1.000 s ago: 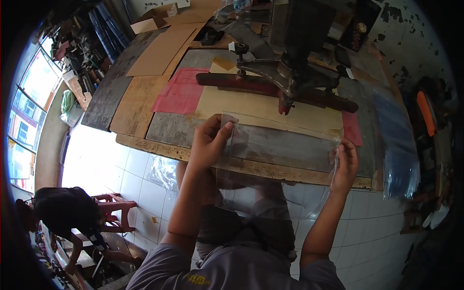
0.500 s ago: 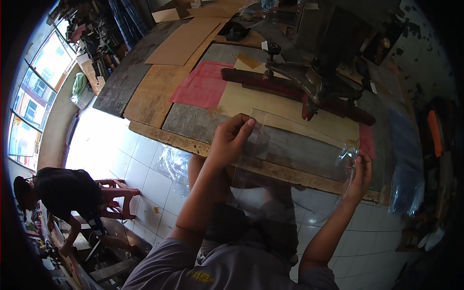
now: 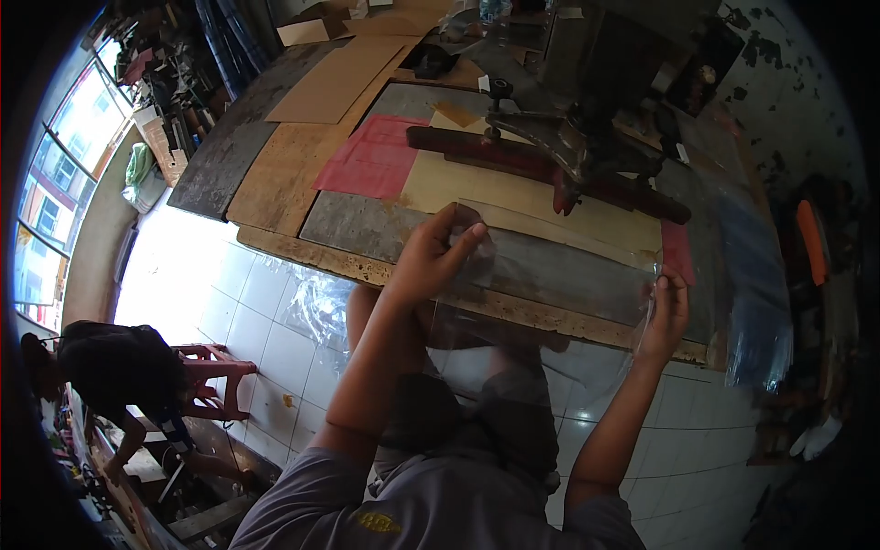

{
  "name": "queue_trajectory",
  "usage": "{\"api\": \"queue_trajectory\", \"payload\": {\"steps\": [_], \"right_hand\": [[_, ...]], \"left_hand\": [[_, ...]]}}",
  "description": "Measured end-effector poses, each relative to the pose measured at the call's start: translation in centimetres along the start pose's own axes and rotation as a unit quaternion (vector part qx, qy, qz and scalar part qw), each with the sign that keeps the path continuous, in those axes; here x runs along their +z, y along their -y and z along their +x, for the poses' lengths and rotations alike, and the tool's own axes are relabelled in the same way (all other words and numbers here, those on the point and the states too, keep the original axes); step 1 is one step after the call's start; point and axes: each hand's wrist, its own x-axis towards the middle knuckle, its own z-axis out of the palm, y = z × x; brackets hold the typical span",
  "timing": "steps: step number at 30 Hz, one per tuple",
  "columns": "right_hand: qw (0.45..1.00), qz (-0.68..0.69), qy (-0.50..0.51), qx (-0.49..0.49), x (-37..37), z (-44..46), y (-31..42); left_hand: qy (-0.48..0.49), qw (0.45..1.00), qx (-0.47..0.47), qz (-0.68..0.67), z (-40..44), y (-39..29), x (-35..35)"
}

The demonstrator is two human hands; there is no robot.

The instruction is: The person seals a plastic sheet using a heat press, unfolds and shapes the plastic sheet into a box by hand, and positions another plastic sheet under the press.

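Observation:
A clear plastic sheet (image 3: 559, 261) is stretched between my two hands, over the near edge of the workbench. My left hand (image 3: 431, 257) pinches its left end between thumb and fingers. At the other end, my right hand (image 3: 667, 316) has its fingers closed on the sheet's right edge. The sheet's far edge overlaps a pale yellow strip (image 3: 513, 197) lying on the grey metal plate (image 3: 353, 225). Beyond my hands, a long dark red bar (image 3: 532, 163) on a metal press arm (image 3: 541, 128) crosses above the strip. The sheet's near part hangs over my lap, hard to make out.
Pink sheet material (image 3: 371, 160) lies left of the strip. Flat cardboard (image 3: 339, 78) rests at the back left. A stack of bluish clear plastic (image 3: 759, 339) drapes over the right edge. On the lower left, another person (image 3: 119, 371) bends near a red stool (image 3: 215, 376).
My view has shifted slightly. Both hands have moved a little forward with the plastic sheet, my right hand most, and the bright glare near the right hand has faded.

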Motion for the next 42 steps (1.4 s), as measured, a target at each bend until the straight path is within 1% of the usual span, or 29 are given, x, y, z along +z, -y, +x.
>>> {"api": "queue_trajectory", "payload": {"steps": [3,4,6,7,9,10,11,12,13,14,15,18,21,24,27,30,33,36,39,41,42], "right_hand": [[0.998,-0.041,-0.013,-0.044,-0.4,-0.5,0.1],[0.99,-0.092,-0.037,-0.1,0.0,-1.3,1.2],[0.956,-0.193,-0.08,-0.205,0.6,-4.1,4.0],[0.929,-0.234,-0.088,-0.272,0.0,-5.9,4.9],[0.896,-0.187,-0.052,-0.4,1.2,-10.4,8.1],[0.874,-0.157,0.014,-0.459,0.6,-12.6,7.8],[0.882,-0.124,0.115,-0.439,1.9,-15.6,9.2],[0.879,-0.05,0.272,-0.389,2.3,-17.3,9.0],[0.863,-0.01,0.381,-0.331,3.9,-18.6,9.1],[0.83,-0.042,0.454,-0.32,5.1,-19.6,8.4],[0.817,-0.081,0.482,-0.305,6.1,-20.4,7.8],[0.892,-0.147,0.395,-0.163,6.1,-21.4,4.9],[0.94,-0.215,0.248,-0.099,4.8,-21.9,3.1],[0.885,-0.322,0.201,-0.27,5.2,-21.8,3.1],[0.866,-0.284,0.3,-0.282,4.3,-22.8,1.1],[0.855,-0.259,0.375,-0.247,3.8,-23.7,-1.1],[0.911,-0.236,0.249,-0.228,2.8,-23.9,-2.5],[0.917,-0.213,0.189,-0.279,2.2,-22.9,-3.1],[0.895,-0.3,0.195,-0.268,2.3,-21.1,-1.2],[0.908,-0.281,0.161,-0.266,2.7,-20.4,-1.4],[0.914,-0.271,0.145,-0.266,2.8,-20.2,-1.5]], "left_hand": [[-0.027,0.994,0.107,-0.006,0.1,-0.7,0.5],[-0.031,0.992,0.105,-0.058,-0.1,-1.0,0.4],[-0.044,0.982,0.096,-0.157,-1.2,-1.5,0.0],[-0.078,0.979,0.093,-0.163,-1.9,-2.4,0.0],[-0.137,0.96,0.108,-0.219,-3.5,-5.0,0.3],[-0.163,0.948,0.116,-0.248,-4.3,-6.2,0.7],[-0.199,0.933,0.147,-0.26,-4.9,-7.1,1.5],[-0.22,0.92,0.154,-0.286,-5.4,-8.0,2.2],[-0.241,0.905,0.16,-0.312,-5.8,-8.7,3.0],[-0.262,0.888,0.164,-0.339,-6.4,-9.0,3.5],[-0.268,0.89,0.167,-0.33,-7.0,-8.8,3.9],[-0.278,0.862,0.132,-0.404,-8.8,-9.0,5.3],[-0.305,0.882,0.081,-0.351,-10.8,-8.2,6.5],[-0.326,0.876,0.129,-0.33,-12.0,-6.9,7.1],[-0.356,0.869,0.089,-0.332,-12.8,-6.9,7.0],[-0.336,0.872,0.116,-0.338,-13.6,-6.3,7.0],[-0.323,0.876,0.155,-0.321,-14.7,-5.5,7.7],[-0.376,0.882,0.195,-0.206,-15.1,-4.5,8.3],[-0.342,0.855,0.337,-0.198,-14.6,-4.2,8.5],[-0.353,0.833,0.406,-0.129,-14.5,-3.4,8.6],[-0.374,0.816,0.43,-0.098,-14.5,-2.8,9.2]]}}
